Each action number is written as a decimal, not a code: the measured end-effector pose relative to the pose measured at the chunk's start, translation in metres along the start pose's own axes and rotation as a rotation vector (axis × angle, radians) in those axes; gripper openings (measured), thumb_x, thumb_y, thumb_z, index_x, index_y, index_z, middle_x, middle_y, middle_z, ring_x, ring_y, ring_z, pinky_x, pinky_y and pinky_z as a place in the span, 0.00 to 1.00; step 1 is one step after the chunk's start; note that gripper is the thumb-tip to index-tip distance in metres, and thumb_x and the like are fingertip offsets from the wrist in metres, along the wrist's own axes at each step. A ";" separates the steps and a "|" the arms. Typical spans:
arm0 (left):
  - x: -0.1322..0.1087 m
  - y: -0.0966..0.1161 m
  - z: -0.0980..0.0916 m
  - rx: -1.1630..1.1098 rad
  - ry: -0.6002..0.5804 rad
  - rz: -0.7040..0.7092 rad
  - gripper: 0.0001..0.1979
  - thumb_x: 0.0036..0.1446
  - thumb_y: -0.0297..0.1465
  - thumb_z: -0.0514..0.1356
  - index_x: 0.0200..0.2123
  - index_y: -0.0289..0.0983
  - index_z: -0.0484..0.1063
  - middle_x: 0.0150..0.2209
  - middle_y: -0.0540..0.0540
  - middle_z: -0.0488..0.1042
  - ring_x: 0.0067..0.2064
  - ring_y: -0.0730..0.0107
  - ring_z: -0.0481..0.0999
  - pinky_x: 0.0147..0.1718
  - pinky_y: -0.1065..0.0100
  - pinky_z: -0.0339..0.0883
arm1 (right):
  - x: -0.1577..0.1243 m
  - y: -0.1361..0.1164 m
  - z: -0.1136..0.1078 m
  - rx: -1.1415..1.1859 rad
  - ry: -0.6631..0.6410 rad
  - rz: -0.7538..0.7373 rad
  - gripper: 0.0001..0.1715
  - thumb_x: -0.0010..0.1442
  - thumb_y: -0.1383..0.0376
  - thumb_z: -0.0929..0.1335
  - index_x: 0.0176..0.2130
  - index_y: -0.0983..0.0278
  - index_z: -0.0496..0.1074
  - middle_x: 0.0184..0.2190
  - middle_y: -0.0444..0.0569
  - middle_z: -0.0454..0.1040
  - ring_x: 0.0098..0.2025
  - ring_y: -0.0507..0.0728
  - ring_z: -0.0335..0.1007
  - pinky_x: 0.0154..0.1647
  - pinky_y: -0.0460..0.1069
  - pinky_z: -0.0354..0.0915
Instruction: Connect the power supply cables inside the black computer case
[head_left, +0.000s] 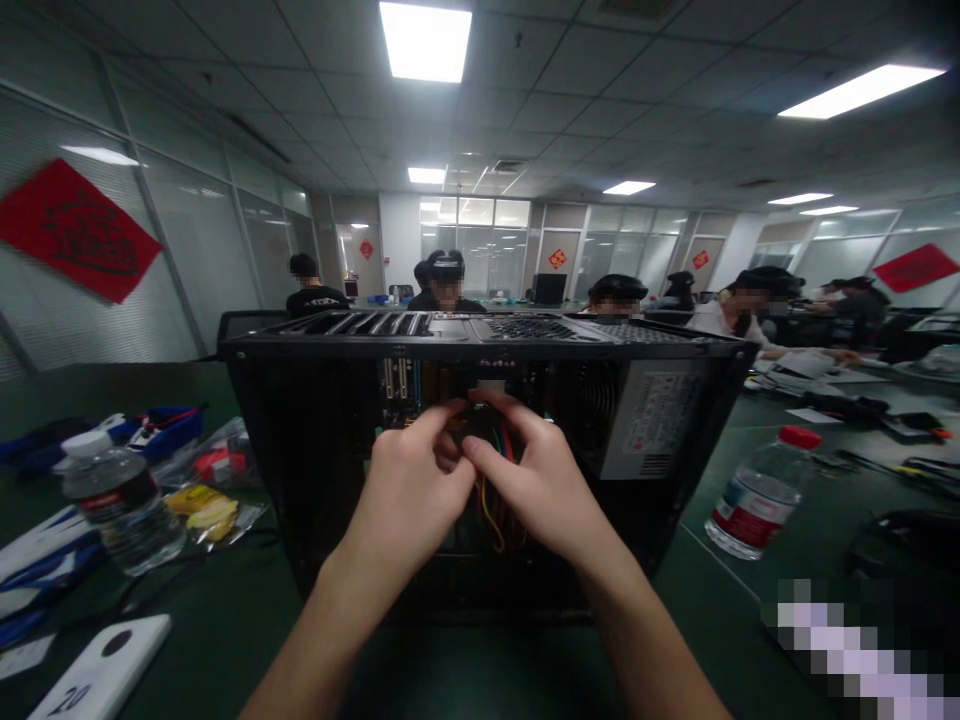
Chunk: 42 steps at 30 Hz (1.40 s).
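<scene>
A black computer case (pixel 487 348) stands in front of me with its side open. Both my hands reach inside, close together near the motherboard. My left hand (pixel 416 475) has its fingers bent, the index pointing up toward the board. My right hand (pixel 536 465) curls beside it, thumb and index against or close to the left fingers. Whatever lies between the fingertips is hidden. Coloured cables (pixel 491 515), red, yellow and green among them, hang just behind and below my hands. At the case's upper right sits the power supply (pixel 649 415) with its label facing me.
Left on the green table stand a water bottle (pixel 124 510), a blue tray (pixel 169 435), small plastic bags (pixel 210 515) and a white plate marked 20 (pixel 105 670). A red-capped bottle (pixel 765 495) stands right of the case. Several people sit at tables beyond.
</scene>
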<state>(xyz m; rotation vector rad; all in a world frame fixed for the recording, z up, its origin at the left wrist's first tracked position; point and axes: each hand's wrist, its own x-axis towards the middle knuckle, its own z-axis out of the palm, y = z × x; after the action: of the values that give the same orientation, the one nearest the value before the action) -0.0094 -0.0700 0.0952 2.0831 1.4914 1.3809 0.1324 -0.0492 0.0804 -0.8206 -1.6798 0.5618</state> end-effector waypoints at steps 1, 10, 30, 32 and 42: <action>0.001 -0.001 0.001 -0.027 -0.013 -0.005 0.24 0.51 0.24 0.60 0.53 0.37 0.73 0.28 0.51 0.79 0.29 0.71 0.78 0.31 0.74 0.69 | 0.001 0.002 0.000 0.032 0.030 0.019 0.22 0.56 0.66 0.70 0.52 0.63 0.72 0.50 0.49 0.76 0.51 0.59 0.72 0.54 0.52 0.65; -0.004 -0.004 0.004 -0.046 -0.241 0.021 0.15 0.64 0.36 0.52 0.34 0.38 0.78 0.32 0.48 0.80 0.34 0.67 0.78 0.32 0.73 0.65 | 0.008 0.014 0.001 0.123 0.226 0.125 0.20 0.52 0.61 0.71 0.46 0.63 0.74 0.32 0.45 0.74 0.32 0.54 0.67 0.34 0.48 0.64; 0.019 -0.064 0.046 0.343 -0.375 -0.230 0.16 0.59 0.35 0.53 0.27 0.39 0.79 0.27 0.46 0.80 0.31 0.66 0.77 0.28 0.69 0.59 | 0.008 0.068 -0.005 -0.577 -0.102 0.275 0.16 0.59 0.69 0.67 0.49 0.66 0.72 0.39 0.54 0.76 0.43 0.59 0.72 0.42 0.51 0.63; 0.018 -0.069 0.056 0.427 -0.417 -0.267 0.15 0.59 0.35 0.54 0.30 0.40 0.80 0.30 0.44 0.81 0.34 0.63 0.78 0.30 0.68 0.60 | 0.007 0.077 -0.001 -0.691 -0.170 0.341 0.16 0.60 0.69 0.67 0.48 0.68 0.72 0.42 0.59 0.77 0.47 0.62 0.72 0.43 0.51 0.63; 0.010 -0.077 0.075 0.620 -0.392 -0.160 0.15 0.61 0.36 0.53 0.37 0.39 0.80 0.41 0.39 0.80 0.44 0.55 0.78 0.37 0.64 0.66 | 0.010 0.097 -0.012 -0.564 -0.366 0.522 0.04 0.55 0.66 0.72 0.32 0.66 0.76 0.30 0.52 0.78 0.31 0.57 0.75 0.27 0.46 0.58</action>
<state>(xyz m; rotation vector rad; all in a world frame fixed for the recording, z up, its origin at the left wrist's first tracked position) 0.0028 -0.0029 0.0116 2.3073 2.0075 0.4302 0.1653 0.0205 0.0189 -1.6760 -1.9985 0.6212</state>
